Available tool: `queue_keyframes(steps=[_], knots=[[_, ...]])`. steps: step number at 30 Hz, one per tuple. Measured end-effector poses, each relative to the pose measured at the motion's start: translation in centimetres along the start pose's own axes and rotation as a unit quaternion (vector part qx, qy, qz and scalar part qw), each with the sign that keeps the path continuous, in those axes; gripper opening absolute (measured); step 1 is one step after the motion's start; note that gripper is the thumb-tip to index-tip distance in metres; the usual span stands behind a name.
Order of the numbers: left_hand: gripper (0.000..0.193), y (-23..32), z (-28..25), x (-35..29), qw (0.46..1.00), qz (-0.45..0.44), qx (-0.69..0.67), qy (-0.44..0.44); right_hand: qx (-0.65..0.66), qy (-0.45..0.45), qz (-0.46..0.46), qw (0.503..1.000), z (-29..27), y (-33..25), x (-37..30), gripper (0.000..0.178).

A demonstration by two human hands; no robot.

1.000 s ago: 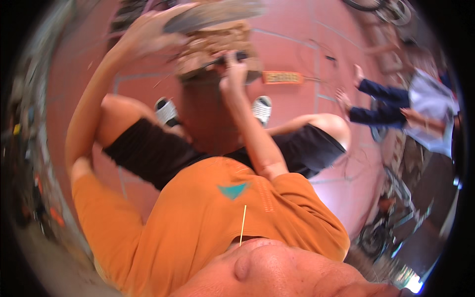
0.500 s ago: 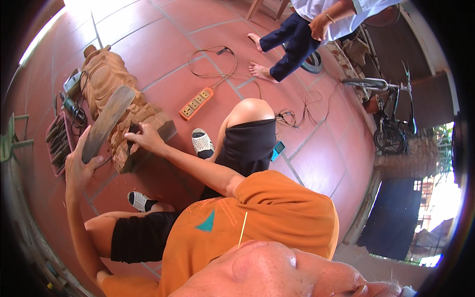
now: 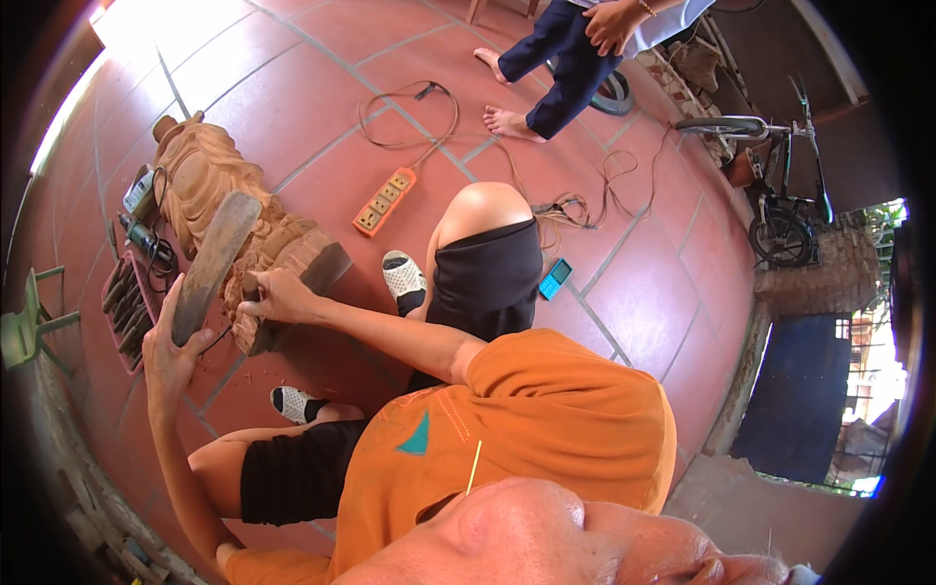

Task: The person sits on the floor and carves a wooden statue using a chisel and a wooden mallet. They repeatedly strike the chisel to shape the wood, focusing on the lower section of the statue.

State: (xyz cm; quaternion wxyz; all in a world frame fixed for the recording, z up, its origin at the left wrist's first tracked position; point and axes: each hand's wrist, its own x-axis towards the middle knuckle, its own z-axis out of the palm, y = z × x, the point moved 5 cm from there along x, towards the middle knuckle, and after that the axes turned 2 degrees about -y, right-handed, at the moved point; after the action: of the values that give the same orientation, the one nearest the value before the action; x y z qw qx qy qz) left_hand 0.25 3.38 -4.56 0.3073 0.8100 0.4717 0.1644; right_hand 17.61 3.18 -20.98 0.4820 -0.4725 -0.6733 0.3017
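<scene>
A carved wooden figure lies on the tiled floor in front of me, its thick base toward my knees. My left hand is closed round the lower end of a long, flat wooden bat with a rounded tip. The bat slants up across the figure's left side. My right hand is closed in a pinch beside the carved part near the base. A small dark thing shows at its fingertips, too hidden to name.
Left of the figure are a pink tray of chisel-like tools and a corded power tool. An orange socket strip, a blue phone and loose cables lie to the right. A barefoot person stands beyond; a bicycle is far right.
My right hand has shifted a little toward me along the carving. The left hand still grips the bat. The whole view has shifted slightly, and more of the phone shows.
</scene>
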Motion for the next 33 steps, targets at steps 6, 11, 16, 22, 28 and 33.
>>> queue_keyframes(steps=[6, 11, 16, 22, 28, 33], knots=[[0.082, 0.5, 0.2, 0.2, 1.000, -0.009, -0.005, -0.007, -0.007, -0.055, -0.011, 0.998, 1.2, -3.6, -0.6, 0.028], [0.082, 0.7, 0.1, 0.2, 1.000, 0.009, -0.001, -0.008, 0.002, -0.042, 0.004, 0.999, 0.9, -2.6, -0.3, 0.031], [0.081, 0.3, -0.1, -0.2, 1.000, -0.018, -0.011, -0.010, 0.144, 0.018, 0.200, 0.969, -0.2, 2.0, -0.4, 0.043], [0.080, 0.0, -0.4, -0.4, 0.998, -0.044, -0.037, -0.005, 0.054, 0.038, 0.133, 0.989, 0.6, 2.8, -0.4, 0.052], [0.079, 0.0, -0.4, -0.4, 0.999, -0.039, -0.017, -0.010, 0.074, 0.027, 0.126, 0.989, 0.9, 2.5, -0.1, 0.051], [0.078, 1.6, -0.1, -0.2, 0.997, -0.052, -0.046, -0.016, 0.049, 0.013, 0.128, 0.990, 0.7, 2.0, -0.2, 0.052]])
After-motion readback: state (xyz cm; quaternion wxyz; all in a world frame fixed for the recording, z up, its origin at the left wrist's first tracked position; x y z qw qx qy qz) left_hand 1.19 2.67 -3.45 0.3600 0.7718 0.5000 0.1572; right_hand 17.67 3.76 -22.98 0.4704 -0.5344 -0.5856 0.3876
